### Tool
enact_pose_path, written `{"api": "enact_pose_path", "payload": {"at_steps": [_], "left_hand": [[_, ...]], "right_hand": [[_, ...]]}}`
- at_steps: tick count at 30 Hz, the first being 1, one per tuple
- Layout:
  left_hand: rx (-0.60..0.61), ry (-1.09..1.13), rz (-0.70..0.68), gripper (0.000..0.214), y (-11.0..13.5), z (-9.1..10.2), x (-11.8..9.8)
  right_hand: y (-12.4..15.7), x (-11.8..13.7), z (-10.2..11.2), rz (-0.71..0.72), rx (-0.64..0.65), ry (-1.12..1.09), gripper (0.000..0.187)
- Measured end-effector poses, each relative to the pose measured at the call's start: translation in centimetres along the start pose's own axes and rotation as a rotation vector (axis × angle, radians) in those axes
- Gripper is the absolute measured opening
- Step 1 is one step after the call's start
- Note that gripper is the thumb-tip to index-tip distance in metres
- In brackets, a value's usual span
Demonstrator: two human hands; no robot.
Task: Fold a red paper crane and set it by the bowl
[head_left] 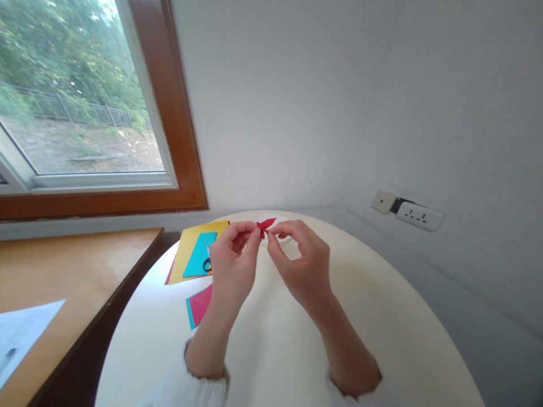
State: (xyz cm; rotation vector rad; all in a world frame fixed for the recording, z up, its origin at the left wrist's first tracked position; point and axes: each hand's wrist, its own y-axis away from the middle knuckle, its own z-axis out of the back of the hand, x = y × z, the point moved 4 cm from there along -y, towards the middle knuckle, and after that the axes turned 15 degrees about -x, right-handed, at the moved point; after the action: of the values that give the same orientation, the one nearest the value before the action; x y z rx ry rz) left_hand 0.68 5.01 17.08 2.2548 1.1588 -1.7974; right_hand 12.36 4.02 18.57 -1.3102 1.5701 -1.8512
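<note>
Left fingers (253, 242): mine, pinching the red paper piece (266, 224) between thumb and index finger, the other fingers curling behind.
Right fingers (286, 228): mine, closing thumb to index finger on the piece's right side, an open loop forming behind the tips.
Red paper piece: sitting between my two hands, above the far part of the desk (288, 345), one pointed flap slanting up to the right.
White round dish (281, 217): lying just behind, my fingers partly hiding it.
Yellow sheet (180, 263): lying left of my left hand, carrying a blue sheet (195, 264).
Scissors (207, 265): resting on these sheets, one black handle loop showing, my left hand partly covering them.
Pink sheet (200, 305): lying nearer me, blue showing along its left edge, beside my left wrist.
</note>
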Motion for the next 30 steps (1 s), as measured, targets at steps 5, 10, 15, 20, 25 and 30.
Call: {"api": "enact_pose_path", "payload": {"at_steps": [5, 10, 15, 20, 25, 30], "left_hand": [[0.002, 0.064, -0.068, 0.005, 0.4, -0.3, 0.2], [-0.009, 0.057, -0.210, 0.003, 1.1, -0.3, 0.3], [-0.014, 0.030, -0.289, 0.004, 1.7, -0.5, 0.8], [-0.049, 0.026, -0.364, 0.005, 2.0, -0.6, 1.3], [-0.060, 0.019, -0.414, 0.006, 2.1, -0.6, 1.3], [-0.081, -0.030, -0.443, 0.008, 2.3, -0.6, 1.0]], "right_hand": [[0.3, -0.5, -0.3, -0.117, -0.016, -0.069, 0.010], [0.9, -1.2, -0.6, -0.316, -0.037, -0.197, 0.002], [1.3, -1.5, -0.9, -0.451, -0.056, -0.291, 0.003], [1.6, -1.7, -1.2, -0.499, -0.081, -0.338, 0.001], [1.8, -1.6, -1.3, -0.515, -0.122, -0.364, 0.003], [1.9, -1.6, -1.3, -0.544, -0.156, -0.411, 0.005]]}}
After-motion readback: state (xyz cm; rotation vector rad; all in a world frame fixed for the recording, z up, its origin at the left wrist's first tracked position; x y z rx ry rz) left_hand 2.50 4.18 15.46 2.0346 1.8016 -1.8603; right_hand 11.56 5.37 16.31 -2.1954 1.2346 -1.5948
